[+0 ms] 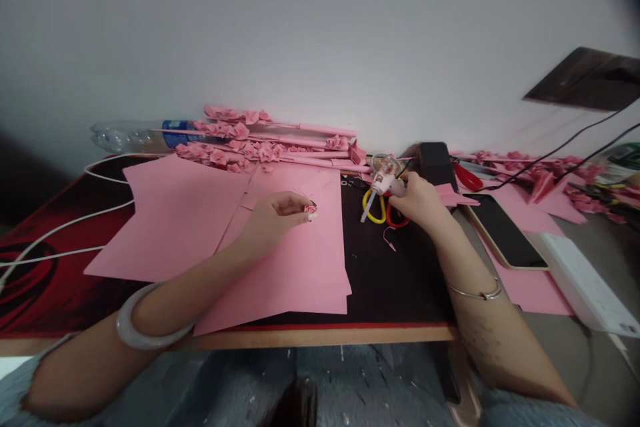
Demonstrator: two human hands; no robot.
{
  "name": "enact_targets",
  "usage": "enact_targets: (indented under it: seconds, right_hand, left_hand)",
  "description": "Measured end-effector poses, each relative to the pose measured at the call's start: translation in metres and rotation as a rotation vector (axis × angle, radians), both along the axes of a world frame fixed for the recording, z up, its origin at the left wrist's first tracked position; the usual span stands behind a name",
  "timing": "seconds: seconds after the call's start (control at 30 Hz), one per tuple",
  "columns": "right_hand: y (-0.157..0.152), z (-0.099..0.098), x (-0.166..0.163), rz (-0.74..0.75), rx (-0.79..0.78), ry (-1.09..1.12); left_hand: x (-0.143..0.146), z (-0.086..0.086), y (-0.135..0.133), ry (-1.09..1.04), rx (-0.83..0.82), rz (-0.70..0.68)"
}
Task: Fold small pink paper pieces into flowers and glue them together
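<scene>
Left fingers (295,219) pinch a small, curled pink paper flower (310,209); right fingers (413,188) grip a pale glue gun (383,182).

No word can be read. White print on the blue bottle label (176,134), toward ten o'clock, is blurred; marks on the mat (400,280) and glue gun (383,183), toward three o'clock, are too small.

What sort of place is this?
Probably a paper-craft desk, judging by the pink sheets, folded paper flowers and what looks like a glue gun at the right hand.
</scene>
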State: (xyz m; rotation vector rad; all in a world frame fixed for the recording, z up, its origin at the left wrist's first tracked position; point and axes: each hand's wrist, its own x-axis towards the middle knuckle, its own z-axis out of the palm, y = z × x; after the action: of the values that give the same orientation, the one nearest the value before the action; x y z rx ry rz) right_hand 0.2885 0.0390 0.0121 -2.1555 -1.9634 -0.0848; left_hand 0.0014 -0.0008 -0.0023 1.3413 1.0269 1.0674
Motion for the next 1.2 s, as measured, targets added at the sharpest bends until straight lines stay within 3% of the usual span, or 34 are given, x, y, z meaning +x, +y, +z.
enact_targets:
  seconds: [0.27, 0.47, 0.53, 0.63, 0.77, 1.2]
  right_hand:
    - [-0.005, 0.006, -0.007, -0.023, 0.130, -0.005]
    - [-0.005, 0.016, -0.007, 0.147, 0.276, 0.362]
    - [-0.007, 0.018, -0.009, 0.287, 0.207, 0.543]
    - [-0.013, 0.017, -0.014, 0.493, -0.023, 0.803]
    - [-0.023, 0.018, -0.028, 0.627, -0.292, 0.919]
    - [-0.029, 0.013, -0.050, 0.745, -0.278, 0.904]
  left_hand:
    - [-0.002, -0.008, 0.003, 0.021, 0.045, 0.013]
    - [-0.004, -0.003, 0.004, 0.031, 0.029, 0.041]
    - [-0.004, -0.002, 0.005, 0.018, 0.017, 0.051]
    - [-0.006, -0.003, 0.006, -0.010, 0.012, 0.048]
    - [-0.007, -0.007, 0.008, -0.017, 0.027, 0.060]
    - [-0.004, -0.007, 0.005, -0.041, 0.016, 0.020]
